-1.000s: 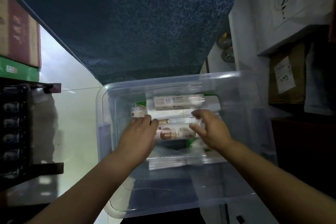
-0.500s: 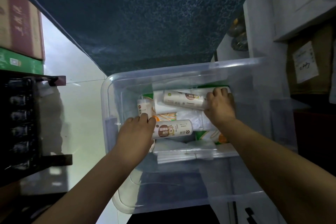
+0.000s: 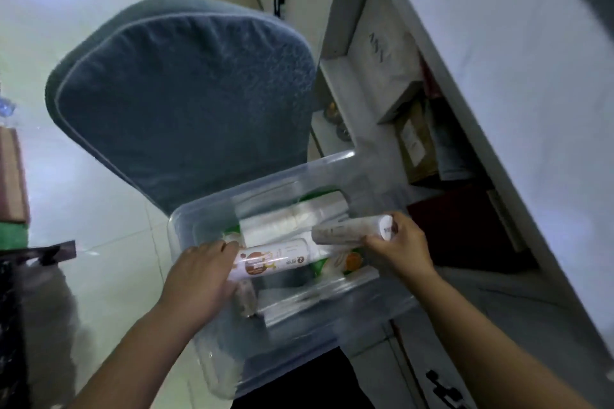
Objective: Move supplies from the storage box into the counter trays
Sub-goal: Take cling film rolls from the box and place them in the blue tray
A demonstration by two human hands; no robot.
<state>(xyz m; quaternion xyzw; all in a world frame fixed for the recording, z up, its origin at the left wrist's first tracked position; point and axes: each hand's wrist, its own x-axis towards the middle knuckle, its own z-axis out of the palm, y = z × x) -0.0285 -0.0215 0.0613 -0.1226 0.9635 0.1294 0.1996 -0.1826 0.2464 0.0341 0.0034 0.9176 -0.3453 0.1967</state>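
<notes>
While your left grip (image 3: 199,276) clamps a printed roll (image 3: 275,259) in the clear box (image 3: 265,186), your right grip (image 3: 403,251) clamps a second roll (image 3: 349,232) just right of it

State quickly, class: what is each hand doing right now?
Left hand: grips the brown-labelled roll.
Right hand: grips a second roll near its end.

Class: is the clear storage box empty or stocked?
Stocked: white bag packs lie in the storage box; left hand grips a printed roll, right hand a second roll.
</notes>
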